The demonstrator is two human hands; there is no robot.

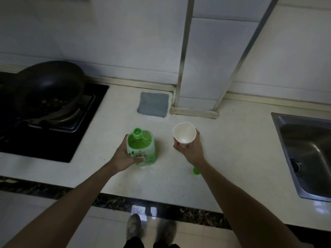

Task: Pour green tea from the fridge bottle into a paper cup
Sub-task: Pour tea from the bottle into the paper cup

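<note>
Status: bottle (141,147) is out of the fridge and standing upright on the counter (232,149), cap (196,171) already off and lying just beside the right forearm, neck open. Left hand (125,156) is wrapped around the bottle's lower body, thumb across the label, fingers closed on it. Right hand (190,149) is closed round the paper cup (184,134), gripping its lower wall; can't tell if the cup base is on the counter or lifted slightly. Cup looks empty inside, white bottom visible, so no tea poured yet. Bottle and cup are near each other but apart, gap between them. Bottle looks well filled with green tea. Left to do, as I read it: bring the neck over the cup rim, tilt, fill, set down, recap. Sink (308,154) to the right, wok (50,86) on the hob at left, grey cloth (153,104) behind, none in the way
</note>
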